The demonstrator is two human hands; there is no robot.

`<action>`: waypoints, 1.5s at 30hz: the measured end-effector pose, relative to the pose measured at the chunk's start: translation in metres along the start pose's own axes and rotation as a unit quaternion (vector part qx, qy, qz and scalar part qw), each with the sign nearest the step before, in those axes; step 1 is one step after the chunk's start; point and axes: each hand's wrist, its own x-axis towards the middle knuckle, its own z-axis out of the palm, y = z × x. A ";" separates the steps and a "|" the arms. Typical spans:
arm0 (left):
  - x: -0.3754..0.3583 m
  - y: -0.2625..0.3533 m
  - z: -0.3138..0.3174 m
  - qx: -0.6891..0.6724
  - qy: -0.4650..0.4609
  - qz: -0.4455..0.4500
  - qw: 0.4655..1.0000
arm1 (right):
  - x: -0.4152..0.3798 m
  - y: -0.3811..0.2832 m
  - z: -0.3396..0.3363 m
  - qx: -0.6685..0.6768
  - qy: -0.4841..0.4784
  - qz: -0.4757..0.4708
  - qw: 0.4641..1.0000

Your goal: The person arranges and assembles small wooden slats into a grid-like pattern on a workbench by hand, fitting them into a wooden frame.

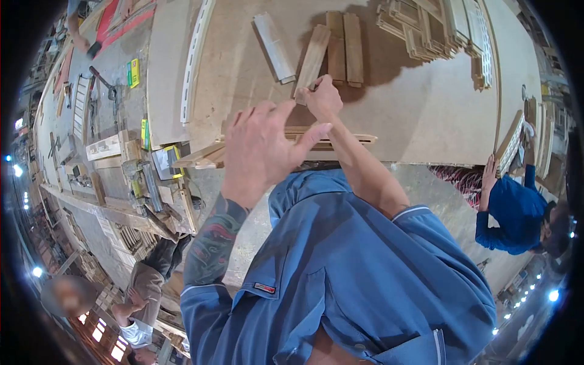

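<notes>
My left hand (261, 143), at the end of the tattooed forearm, is raised above the bench's near edge. Its fingers are apart, the thumb points right, and nothing is in it. Further forward, my right hand (322, 98) has its fingers closed on the near end of a light wooden slat (315, 53). A paler slat (274, 48) lies to the left of that one, and two darker slats (336, 48) (353, 50) lie side by side to its right. Long wooden strips (362, 139) lie along the near edge, partly hidden behind my left hand and right forearm.
Stacked slats (420, 24) stand at the back right. A long slotted strip (196, 61) lies on the left. Beyond it are a hammer-like tool (104, 82) and yellow-green boxes (133, 73). A co-worker in blue (517, 213) is at the right; another person (146, 286) is lower left.
</notes>
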 end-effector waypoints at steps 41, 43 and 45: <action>-0.009 -0.014 0.013 -0.060 0.099 -0.010 0.993 | -0.078 0.069 -0.055 0.148 -0.167 -0.355 0.908; -0.009 -0.015 0.014 -0.087 0.102 -0.013 0.991 | -0.082 0.064 -0.054 0.188 -0.154 -0.410 0.879; -0.010 -0.014 0.013 -0.108 0.102 -0.016 0.989 | -0.090 0.059 -0.057 -0.042 -0.107 -0.413 0.903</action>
